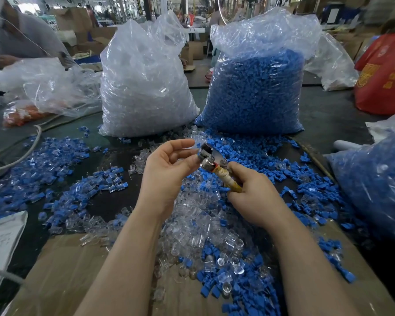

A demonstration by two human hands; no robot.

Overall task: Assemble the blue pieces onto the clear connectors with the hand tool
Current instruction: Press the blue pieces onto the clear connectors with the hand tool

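Note:
My right hand [253, 197] grips the taped yellow handle of a small metal hand tool [211, 157], its shiny head pointing up and left. My left hand [167, 167] is raised beside the tool head, fingers curled, thumb and fingertips touching the metal end; whether a piece sits between them is hidden. Loose blue pieces [255, 151] and clear connectors [196, 226] lie heaped on the dark table under both hands. Joined blue-and-clear parts [62, 156] spread to the left.
A big bag of clear connectors [144, 87] and a big bag of blue pieces [255, 92] stand at the back. Another blue-filled bag [374, 183] lies on the right. Cardboard [73, 265] covers the near table. A grey cable [32, 147] runs on the left. A red bag [385, 74] sits far right.

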